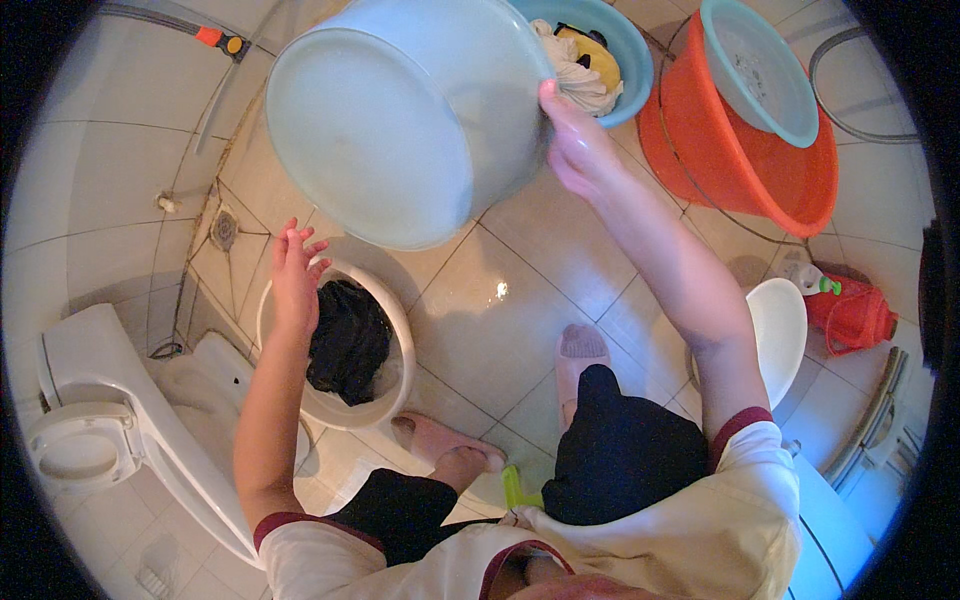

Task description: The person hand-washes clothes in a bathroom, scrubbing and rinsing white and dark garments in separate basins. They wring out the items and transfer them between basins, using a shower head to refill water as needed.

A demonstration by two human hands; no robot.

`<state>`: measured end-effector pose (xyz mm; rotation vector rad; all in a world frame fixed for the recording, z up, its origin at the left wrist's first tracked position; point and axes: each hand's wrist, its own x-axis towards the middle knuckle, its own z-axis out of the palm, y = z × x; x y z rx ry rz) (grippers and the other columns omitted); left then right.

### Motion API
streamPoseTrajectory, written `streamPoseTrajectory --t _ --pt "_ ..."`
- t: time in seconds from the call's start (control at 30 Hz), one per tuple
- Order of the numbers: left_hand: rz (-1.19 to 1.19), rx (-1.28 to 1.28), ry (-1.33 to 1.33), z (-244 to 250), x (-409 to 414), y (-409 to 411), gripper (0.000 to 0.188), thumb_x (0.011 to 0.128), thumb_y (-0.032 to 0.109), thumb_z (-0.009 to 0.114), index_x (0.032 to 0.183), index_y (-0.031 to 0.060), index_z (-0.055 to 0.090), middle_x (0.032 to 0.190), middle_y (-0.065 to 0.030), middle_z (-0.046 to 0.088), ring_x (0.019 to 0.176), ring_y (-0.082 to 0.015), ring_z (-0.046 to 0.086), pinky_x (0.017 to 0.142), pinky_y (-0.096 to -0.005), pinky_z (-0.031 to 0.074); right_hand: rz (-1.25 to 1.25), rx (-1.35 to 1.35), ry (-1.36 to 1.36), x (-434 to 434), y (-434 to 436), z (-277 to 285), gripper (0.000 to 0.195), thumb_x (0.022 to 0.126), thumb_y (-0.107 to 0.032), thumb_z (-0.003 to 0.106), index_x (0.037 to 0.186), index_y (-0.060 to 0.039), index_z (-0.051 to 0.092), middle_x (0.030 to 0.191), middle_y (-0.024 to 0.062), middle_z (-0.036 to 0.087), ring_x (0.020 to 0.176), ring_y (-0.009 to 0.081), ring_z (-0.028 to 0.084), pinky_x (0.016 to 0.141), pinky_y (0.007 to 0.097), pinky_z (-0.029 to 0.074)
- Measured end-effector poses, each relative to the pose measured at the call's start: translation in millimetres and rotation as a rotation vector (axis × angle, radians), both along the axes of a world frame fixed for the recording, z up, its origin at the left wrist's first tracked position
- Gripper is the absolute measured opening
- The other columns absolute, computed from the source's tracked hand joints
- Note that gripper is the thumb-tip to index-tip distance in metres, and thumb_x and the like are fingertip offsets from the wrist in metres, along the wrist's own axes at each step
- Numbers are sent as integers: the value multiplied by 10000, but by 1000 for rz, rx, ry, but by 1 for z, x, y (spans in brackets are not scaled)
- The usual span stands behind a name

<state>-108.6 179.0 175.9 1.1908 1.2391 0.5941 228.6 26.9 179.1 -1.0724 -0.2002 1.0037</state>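
My right hand (581, 146) grips the rim of a large light-blue plastic tub (375, 142). The tub is tipped on its side, its round base turned toward me and its mouth facing away, so its inside is hidden. Over the left edge of a white bucket (403, 337), my left hand (300, 274) is raised with fingers spread and nothing in them. Dark wet-looking cloth (349, 341) lies in that bucket. Beyond the tub, a blue basin (637, 67) holds cream cloth (566, 71) and a yellow-and-black item (596, 56).
A tilted orange basin (690, 135) with a small light-blue basin (757, 71) leans at the right wall. A white basin (780, 337), a red container (847, 311) and a green-topped bottle (806, 279) stand nearer. At left are a white toilet (82, 442) and a floor drain (223, 229).
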Motion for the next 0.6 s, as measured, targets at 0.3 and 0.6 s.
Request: streamPoseTrajectory --t 0.3,0.6 --pt "-21 -80 -142 -12 -9 -26 686 965 599 326 1387 64 397 1252 -74 494 1124 -213 486 961 -370 384 394 3 -1053 -20 -131 3 222 754 -198 758 886 -115 599 883 -3 583 904 165 555 934 367 380" --pt "-635 836 578 -31 43 -110 629 799 285 668 1371 132 458 1469 -198 294 1353 -401 259 1094 -545 190 682 8 -1595 -45 -202 -40 290 649 -6 652 916 -112 615 991 53 607 1056 247 568 1038 486 349"
